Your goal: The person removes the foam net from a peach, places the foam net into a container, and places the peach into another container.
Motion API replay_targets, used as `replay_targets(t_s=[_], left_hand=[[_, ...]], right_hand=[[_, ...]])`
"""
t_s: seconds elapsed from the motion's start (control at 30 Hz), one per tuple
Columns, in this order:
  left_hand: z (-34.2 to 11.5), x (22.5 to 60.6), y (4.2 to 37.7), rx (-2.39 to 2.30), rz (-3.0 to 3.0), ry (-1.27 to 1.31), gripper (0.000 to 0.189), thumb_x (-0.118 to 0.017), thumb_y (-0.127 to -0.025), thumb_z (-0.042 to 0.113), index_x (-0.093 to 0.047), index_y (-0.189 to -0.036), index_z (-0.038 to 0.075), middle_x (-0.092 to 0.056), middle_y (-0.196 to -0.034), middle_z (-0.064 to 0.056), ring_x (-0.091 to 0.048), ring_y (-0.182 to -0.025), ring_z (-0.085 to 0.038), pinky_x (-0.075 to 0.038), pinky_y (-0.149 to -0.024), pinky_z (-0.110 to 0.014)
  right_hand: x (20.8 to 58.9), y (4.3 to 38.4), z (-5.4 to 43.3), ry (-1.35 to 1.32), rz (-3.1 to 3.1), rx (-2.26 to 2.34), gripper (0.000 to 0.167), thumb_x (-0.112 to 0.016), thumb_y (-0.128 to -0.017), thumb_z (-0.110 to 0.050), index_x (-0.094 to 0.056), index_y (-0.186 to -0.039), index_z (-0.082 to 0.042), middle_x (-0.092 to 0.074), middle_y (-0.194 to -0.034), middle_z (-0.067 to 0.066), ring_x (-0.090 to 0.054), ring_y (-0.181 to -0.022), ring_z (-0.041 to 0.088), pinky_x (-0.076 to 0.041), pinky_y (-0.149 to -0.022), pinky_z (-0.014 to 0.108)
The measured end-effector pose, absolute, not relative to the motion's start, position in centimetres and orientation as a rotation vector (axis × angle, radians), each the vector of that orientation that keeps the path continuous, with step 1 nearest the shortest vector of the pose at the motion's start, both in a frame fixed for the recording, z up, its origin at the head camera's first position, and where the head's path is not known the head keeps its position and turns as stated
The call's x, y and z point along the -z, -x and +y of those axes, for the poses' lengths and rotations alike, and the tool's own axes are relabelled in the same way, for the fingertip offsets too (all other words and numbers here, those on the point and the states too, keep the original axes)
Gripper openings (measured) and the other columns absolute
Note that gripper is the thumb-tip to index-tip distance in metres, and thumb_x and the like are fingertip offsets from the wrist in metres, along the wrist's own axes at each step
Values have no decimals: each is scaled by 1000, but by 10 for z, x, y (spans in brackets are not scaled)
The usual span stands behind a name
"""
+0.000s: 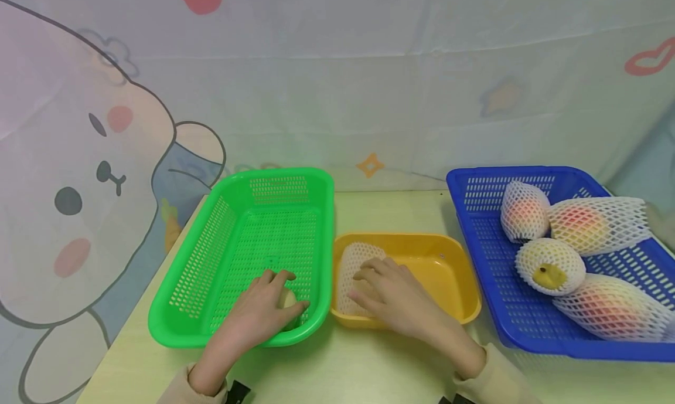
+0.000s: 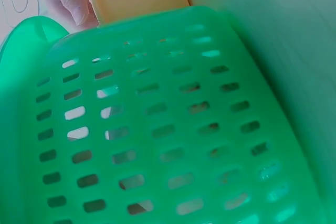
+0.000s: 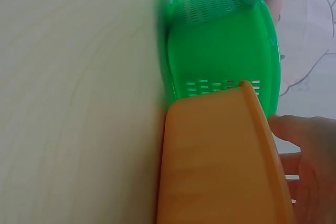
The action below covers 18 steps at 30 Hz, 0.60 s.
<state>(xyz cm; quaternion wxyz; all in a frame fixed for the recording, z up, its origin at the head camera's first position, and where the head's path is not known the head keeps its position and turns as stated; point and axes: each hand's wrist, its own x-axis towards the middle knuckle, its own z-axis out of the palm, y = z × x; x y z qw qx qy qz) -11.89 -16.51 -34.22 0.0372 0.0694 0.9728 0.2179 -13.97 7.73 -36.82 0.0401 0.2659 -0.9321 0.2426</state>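
At the near right corner of the green basket (image 1: pixel 242 184), my left hand (image 1: pixel 263 307) grips a pale yellow round fruit (image 1: pixel 287 298). Most of that fruit is hidden by the fingers and thumb. In the yellow tray (image 1: pixel 437 275), a white foam net sleeve (image 1: pixel 361 257) lies at the left end. My right hand (image 1: pixel 395 292) is over this sleeve with its fingers spread, fingertips at the net. Whether they press on it is hard to tell. From the right wrist view, the thumb (image 3: pixel 289 129) shows beside the tray's rim. The basket wall (image 2: pixel 157 124) blocks the left hand in the left wrist view.
A blue basket (image 1: pixel 487 257) on the right holds several fruits in white foam nets, one with its yellow skin (image 1: pixel 549 276) partly bare. The yellow tray stands between the green and blue baskets on a pale wooden table (image 1: pixel 337 363). A printed cloth (image 1: pixel 327 99) hangs behind.
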Motion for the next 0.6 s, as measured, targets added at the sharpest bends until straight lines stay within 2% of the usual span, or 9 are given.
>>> replay_targets(t_s=[0.3,0.47,0.6], left_hand=[[-163,343,118,-698,3051,-230,48,-68,-86,33,-58,-125,8,-60,-109,-14,-48,-76,-17,-36,-55,-27],[-160,343,117,-656,3146,-271,46,-70,-84,32,-61,-121,7,-62,-111,-14,-54,-77,-19,-41,-58,-30],[-157,344,115,-650,3188,-280,44,-70,-84,31,-61,-120,7,-62,-111,-13,-59,-85,-22,-47,-62,-35]], right_hand=[[361,137,79,-801,-2838,-761,35,-56,-95,-39,-66,-117,-13,-61,-125,5,-54,-120,25,-43,-101,48],[357,135,81,-805,-2805,-760,34,-59,-94,-38,-66,-116,-13,-62,-124,4,-55,-119,25,-44,-100,48],[354,133,82,-811,-2776,-729,33,-61,-93,-36,-66,-115,-13,-62,-122,3,-56,-116,24,-45,-97,47]])
